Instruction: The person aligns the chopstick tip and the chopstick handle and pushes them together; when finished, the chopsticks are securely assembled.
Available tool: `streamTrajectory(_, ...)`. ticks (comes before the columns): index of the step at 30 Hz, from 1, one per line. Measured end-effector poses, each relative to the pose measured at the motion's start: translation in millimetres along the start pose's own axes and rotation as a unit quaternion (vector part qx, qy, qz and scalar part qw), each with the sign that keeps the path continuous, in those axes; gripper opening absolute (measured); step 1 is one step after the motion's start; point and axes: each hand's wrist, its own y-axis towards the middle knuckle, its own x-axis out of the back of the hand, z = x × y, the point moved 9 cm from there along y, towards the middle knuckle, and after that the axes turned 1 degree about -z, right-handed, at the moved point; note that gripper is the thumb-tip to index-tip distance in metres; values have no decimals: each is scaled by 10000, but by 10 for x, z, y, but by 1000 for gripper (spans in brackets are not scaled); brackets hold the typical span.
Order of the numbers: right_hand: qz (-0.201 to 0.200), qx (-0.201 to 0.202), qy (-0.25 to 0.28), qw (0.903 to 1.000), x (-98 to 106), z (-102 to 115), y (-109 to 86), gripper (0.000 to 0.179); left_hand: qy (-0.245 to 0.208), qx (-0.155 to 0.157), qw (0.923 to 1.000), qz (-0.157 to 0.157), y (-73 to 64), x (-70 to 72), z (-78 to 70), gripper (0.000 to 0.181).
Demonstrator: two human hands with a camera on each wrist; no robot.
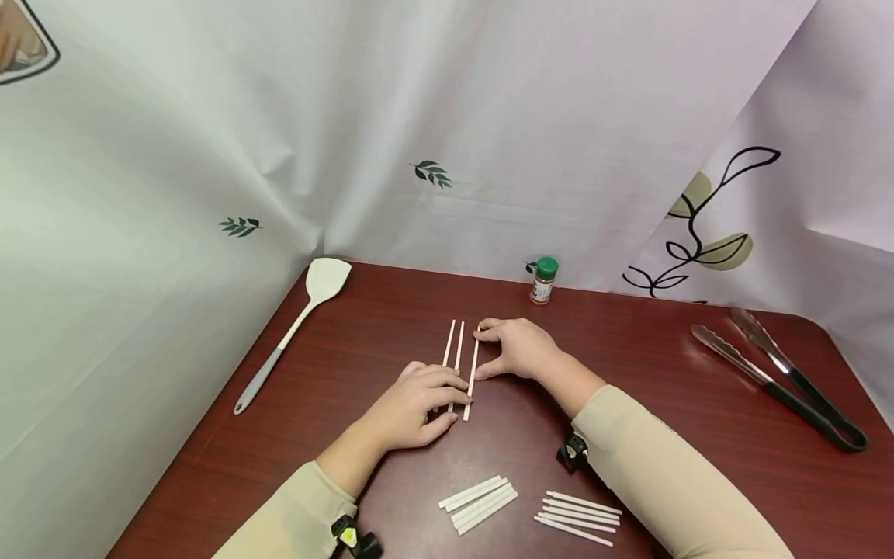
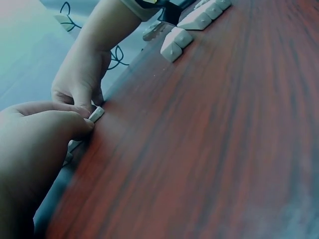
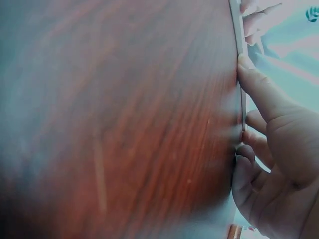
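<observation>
A long thin white stick (image 1: 475, 359), chopstick-like, lies between my hands on the table. My left hand (image 1: 421, 397) pinches its near end; in the left wrist view that end (image 2: 97, 114) shows by the thumb and forefinger. Around its far half is my right hand (image 1: 522, 349), with bent fingers at the far tip and the thumb against the side. From the right wrist the thumb rests along the stick (image 3: 239, 30). Two similar sticks (image 1: 459, 345) lie just left of it, partly covered by the left hand.
Nearer me lie a group of short white sticks (image 1: 471, 491) and another group with narrowed tips (image 1: 582, 510). A white spatula (image 1: 327, 279) is at the left edge, a green-capped spice jar (image 1: 542, 289) at the back, metal tongs (image 1: 782, 388) at right. Curtains hang behind.
</observation>
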Motion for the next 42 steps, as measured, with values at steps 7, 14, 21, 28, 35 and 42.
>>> streamTrajectory(7,-84,-8,84,9999,25,-10,-41,73,-50,-51,10000,-34,18,-1,-29,27)
streamTrajectory(14,-189,114,313,9993,50,0,-100,82,-72,-74,9999,-58,15,-3,-21,30)
streamTrajectory(21,-267,367,918,9947,70,-53,-280,86,-123,146,9998,-103,-15,32,19,46)
streamTrajectory(28,-563,134,1090,9924,85,-308,-575,64,-106,149,9993,-322,9,58,-14,47)
streamTrajectory(35,-983,-170,778,9920,123,-471,-901,51,112,-72,9987,-487,33,54,-86,42)
streamTrajectory(42,-1345,-337,639,9883,140,-571,-1214,44,148,-170,9978,-617,25,83,-136,39)
